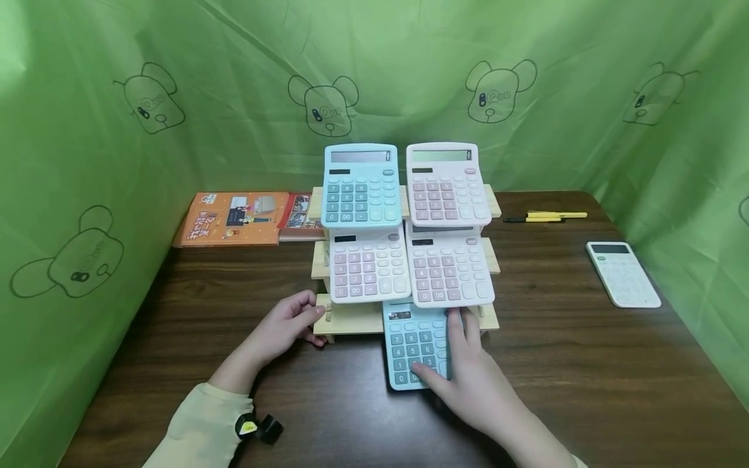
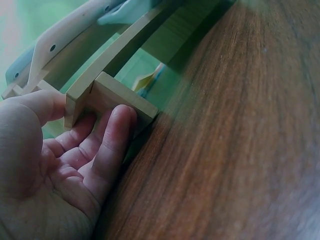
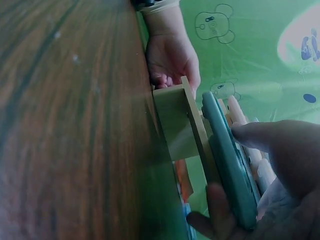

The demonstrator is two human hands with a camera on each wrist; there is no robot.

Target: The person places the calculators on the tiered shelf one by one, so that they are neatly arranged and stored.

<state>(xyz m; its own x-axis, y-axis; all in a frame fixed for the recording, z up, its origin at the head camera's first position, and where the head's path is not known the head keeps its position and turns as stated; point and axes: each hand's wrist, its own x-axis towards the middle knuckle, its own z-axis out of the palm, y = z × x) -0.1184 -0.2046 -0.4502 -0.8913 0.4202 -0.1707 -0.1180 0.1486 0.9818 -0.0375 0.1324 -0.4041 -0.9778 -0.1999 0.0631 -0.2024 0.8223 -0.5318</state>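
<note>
A wooden tiered rack (image 1: 357, 320) stands mid-table. My left hand (image 1: 283, 328) grips the left end of its lowest step; in the left wrist view, the thumb rests on the step's edge and the fingers (image 2: 117, 130) curl beneath, by the wooden foot. My right hand (image 1: 480, 383) holds a blue calculator (image 1: 412, 335) on the lowest step, right of its middle. The thumb lies over its keys, while other fingers reach along its right side and behind it, as the right wrist view shows. The calculator's top end is hidden under a white calculator with pink keys (image 1: 450, 270).
Higher on the rack are another blue calculator (image 1: 363, 185) and more white ones with pink keys (image 1: 447, 185). Orange books (image 1: 234, 218) lie behind at left. Yellow-and-black pens (image 1: 556, 215) and a white calculator (image 1: 623, 276) lie at right. Green cloth surrounds the table.
</note>
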